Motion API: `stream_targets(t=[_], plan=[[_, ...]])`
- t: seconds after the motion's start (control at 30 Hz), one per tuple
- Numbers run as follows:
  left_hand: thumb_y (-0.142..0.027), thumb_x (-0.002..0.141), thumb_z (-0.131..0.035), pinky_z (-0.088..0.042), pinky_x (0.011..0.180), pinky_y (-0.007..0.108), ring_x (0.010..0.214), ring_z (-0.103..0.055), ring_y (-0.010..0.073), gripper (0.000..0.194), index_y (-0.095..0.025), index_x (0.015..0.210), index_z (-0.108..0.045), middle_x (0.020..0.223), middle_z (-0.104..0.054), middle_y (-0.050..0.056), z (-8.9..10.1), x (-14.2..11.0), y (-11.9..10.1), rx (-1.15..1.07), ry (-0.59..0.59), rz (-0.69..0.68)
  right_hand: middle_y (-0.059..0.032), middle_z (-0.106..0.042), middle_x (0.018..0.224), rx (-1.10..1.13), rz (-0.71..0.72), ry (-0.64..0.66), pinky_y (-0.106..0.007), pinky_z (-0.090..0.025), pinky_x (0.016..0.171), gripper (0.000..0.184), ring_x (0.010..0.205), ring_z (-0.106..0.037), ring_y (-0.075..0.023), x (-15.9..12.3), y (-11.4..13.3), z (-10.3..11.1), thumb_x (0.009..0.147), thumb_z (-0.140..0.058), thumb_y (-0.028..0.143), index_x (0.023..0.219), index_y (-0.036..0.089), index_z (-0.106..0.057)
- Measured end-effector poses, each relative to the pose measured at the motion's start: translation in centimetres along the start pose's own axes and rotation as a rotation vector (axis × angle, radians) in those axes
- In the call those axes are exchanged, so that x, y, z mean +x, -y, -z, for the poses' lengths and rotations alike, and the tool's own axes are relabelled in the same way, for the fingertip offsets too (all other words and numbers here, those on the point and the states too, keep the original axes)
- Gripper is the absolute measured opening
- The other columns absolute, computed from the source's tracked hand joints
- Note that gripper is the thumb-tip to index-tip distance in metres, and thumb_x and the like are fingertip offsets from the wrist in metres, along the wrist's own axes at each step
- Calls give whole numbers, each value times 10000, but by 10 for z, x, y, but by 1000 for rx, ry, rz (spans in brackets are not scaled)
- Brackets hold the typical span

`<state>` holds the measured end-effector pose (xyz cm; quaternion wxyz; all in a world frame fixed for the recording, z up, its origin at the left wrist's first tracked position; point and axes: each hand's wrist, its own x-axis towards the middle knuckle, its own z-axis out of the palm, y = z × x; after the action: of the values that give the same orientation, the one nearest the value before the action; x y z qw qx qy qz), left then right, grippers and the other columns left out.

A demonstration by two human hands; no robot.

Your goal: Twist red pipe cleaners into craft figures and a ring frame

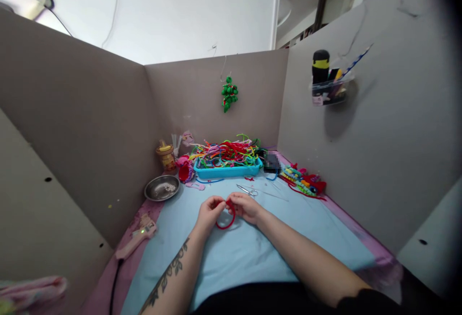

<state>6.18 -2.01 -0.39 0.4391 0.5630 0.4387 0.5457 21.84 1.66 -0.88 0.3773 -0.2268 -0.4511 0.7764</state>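
Note:
Both hands meet over the middle of the blue cloth, pinching a red pipe cleaner (225, 228) that hangs below them in a loop. My left hand (210, 213) grips one side of the loop, its fingertips curled in. My right hand (244, 206) pinches the other side, close to the left fingertips. The exact spot between the fingers is partly hidden. Just beyond the hands lie scissors (248, 190) with metal blades.
A blue tray (228, 172) heaped with coloured pipe cleaners stands at the back. To the left are a metal bowl (162, 188) and a glue gun (139, 239) with a green light. Colourful finished pieces (305, 180) lie at right. Grey partitions (216, 94) enclose the table.

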Motion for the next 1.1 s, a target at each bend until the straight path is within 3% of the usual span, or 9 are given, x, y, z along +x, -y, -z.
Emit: stream_targets(t=[0.13,0.27,0.63,0.8,0.97,1.1], plan=[[-269,709,-618,-434,675,264,688,-569,155,132,-162,779,-651,729,-645,34,2,0,2,191,-10,-105,-32,-661,737,73,-160,130,-279,-451,637,214,615,-620,-137,-4,-1,6,719,-659,301,834,154,-556],[-237,739,-572,-424,660,257,702,-552,151,106,-168,742,-652,743,-616,35,3,-1,3,297,-1,-210,1,-622,645,72,-255,176,-313,-462,658,201,552,-585,-121,-6,0,7,690,-676,260,803,140,-562],[-226,760,-561,-412,644,261,688,-536,148,128,-177,692,-658,717,-594,37,2,-4,-7,361,14,-352,62,-457,526,44,-298,226,-270,-428,588,188,479,-428,-78,-11,4,2,675,-674,262,765,161,-545],[-224,770,-544,-414,654,257,704,-533,148,126,-174,714,-646,738,-583,38,2,-4,-4,383,-3,-343,91,-385,452,-180,-95,55,-216,-327,488,214,422,-323,-61,-9,1,-8,630,-688,278,680,173,-508],[-203,753,-543,-402,629,248,677,-527,143,111,-177,693,-632,705,-572,24,2,-3,-1,415,-62,-308,59,-471,506,-781,246,-182,-210,-272,488,98,476,-369,-80,-7,3,-8,652,-641,237,697,168,-589],[-228,756,-535,-400,628,246,665,-526,140,136,-176,677,-633,685,-567,17,3,-2,2,422,-67,-263,0,-617,665,-1139,508,-166,-248,-345,600,93,602,-492,-127,-9,6,-5,732,-569,204,772,194,-653]])
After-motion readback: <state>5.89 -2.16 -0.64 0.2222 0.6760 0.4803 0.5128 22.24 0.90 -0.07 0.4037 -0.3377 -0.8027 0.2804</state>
